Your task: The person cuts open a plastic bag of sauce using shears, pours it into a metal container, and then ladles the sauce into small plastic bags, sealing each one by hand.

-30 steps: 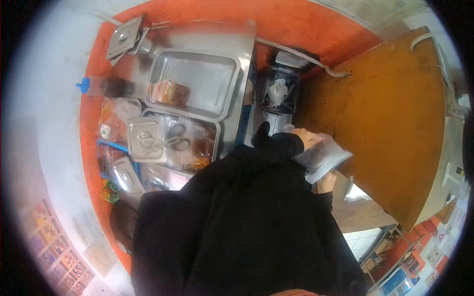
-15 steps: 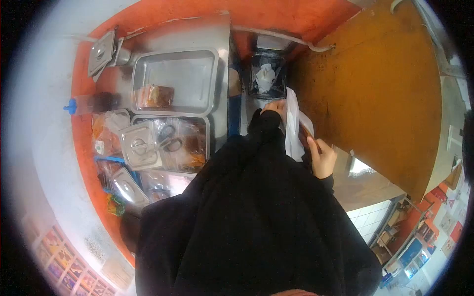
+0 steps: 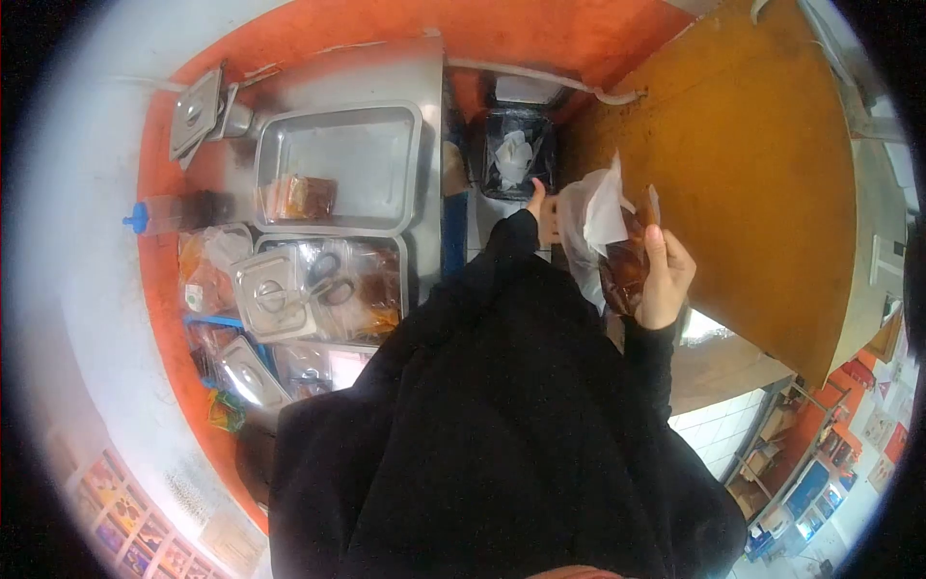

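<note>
My right hand [image 3: 667, 280] pinches the upper edge of a clear plastic packet [image 3: 625, 275] with dark reddish-brown contents, its thumb pointing up. Beside the packet, a whitish plastic bag [image 3: 576, 217] hangs with a white sheet [image 3: 606, 214] sticking up from it. My left hand [image 3: 544, 212] is at the bag's left side, thumb raised and fingers curled at its edge, partly covered by it. Just beyond this hand stands a black-lined bin [image 3: 492, 174] with crumpled white paper [image 3: 514, 154] inside.
On the left metal counter [image 3: 405, 72], a steel tray [image 3: 421, 145] holds a stack of orange-brown packets [image 3: 299, 198]. Nearer me are scissors [image 3: 331, 280], a steel lid [image 3: 267, 289] and another tray with plastic-wrapped food. An orange-brown panel [image 3: 733, 193] stands at right.
My right hand has moved up and right with the packet, which shows more now. The white sheet and bag have spread open, and my left thumb has lifted.
</note>
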A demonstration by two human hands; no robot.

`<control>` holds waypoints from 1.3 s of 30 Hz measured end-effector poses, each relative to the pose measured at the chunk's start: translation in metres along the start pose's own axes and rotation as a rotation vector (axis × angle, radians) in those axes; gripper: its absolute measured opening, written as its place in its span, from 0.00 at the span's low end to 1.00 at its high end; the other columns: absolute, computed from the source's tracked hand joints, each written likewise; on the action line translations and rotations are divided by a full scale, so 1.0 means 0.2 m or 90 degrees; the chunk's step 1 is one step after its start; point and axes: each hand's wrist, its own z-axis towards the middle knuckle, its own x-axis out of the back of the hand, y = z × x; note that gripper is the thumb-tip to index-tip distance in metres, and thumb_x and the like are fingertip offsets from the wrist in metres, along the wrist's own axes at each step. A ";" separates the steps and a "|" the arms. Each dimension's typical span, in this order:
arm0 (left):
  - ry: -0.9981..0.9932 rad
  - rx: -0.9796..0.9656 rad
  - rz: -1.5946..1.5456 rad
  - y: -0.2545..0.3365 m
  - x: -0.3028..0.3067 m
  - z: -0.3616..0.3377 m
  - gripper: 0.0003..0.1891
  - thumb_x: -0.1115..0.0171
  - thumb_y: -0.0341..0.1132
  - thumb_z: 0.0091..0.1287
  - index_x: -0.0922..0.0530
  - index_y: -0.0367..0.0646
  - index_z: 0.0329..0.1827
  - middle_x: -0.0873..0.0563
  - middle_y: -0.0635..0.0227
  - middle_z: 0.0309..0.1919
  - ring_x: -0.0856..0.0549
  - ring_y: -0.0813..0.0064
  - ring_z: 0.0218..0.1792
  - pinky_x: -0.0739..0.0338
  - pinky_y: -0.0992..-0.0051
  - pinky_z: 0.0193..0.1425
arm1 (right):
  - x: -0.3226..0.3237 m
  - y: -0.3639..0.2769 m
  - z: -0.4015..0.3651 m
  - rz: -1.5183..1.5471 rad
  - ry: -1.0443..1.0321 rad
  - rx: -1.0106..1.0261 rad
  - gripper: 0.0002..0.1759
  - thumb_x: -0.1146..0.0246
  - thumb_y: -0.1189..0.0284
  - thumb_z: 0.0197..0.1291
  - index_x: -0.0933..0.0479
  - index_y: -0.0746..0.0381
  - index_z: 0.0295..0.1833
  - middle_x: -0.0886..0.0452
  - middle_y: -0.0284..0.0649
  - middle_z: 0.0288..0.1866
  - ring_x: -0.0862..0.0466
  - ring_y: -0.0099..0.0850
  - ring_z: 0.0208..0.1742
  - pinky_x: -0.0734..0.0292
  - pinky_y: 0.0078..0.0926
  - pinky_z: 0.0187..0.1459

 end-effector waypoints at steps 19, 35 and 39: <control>0.407 -0.311 0.520 -0.01 0.65 0.47 0.22 0.43 0.52 0.54 0.23 0.39 0.36 0.20 0.68 0.28 0.23 0.77 0.29 0.30 0.75 0.33 | -0.02 0.06 0.07 -0.233 0.026 0.039 0.14 0.45 0.74 0.54 0.35 0.68 0.20 0.39 0.30 0.16 0.41 0.16 0.22 0.47 0.16 0.21; 0.549 0.011 0.855 0.18 0.99 1.01 0.25 0.48 0.51 0.57 0.29 0.39 0.48 0.24 0.56 0.44 0.26 0.62 0.46 0.32 0.66 0.47 | 0.02 0.38 0.51 -0.413 -0.029 0.139 0.14 0.41 0.76 0.51 0.32 0.65 0.15 0.41 0.32 0.09 0.44 0.17 0.13 0.48 0.16 0.15; 0.713 -0.249 0.829 0.14 0.94 0.91 0.23 0.52 0.46 0.60 0.33 0.40 0.53 0.28 0.55 0.49 0.30 0.56 0.51 0.33 0.62 0.51 | -0.05 0.45 0.78 -0.206 -0.072 -0.002 0.14 0.43 0.76 0.53 0.36 0.67 0.18 0.43 0.27 0.15 0.44 0.14 0.20 0.49 0.13 0.20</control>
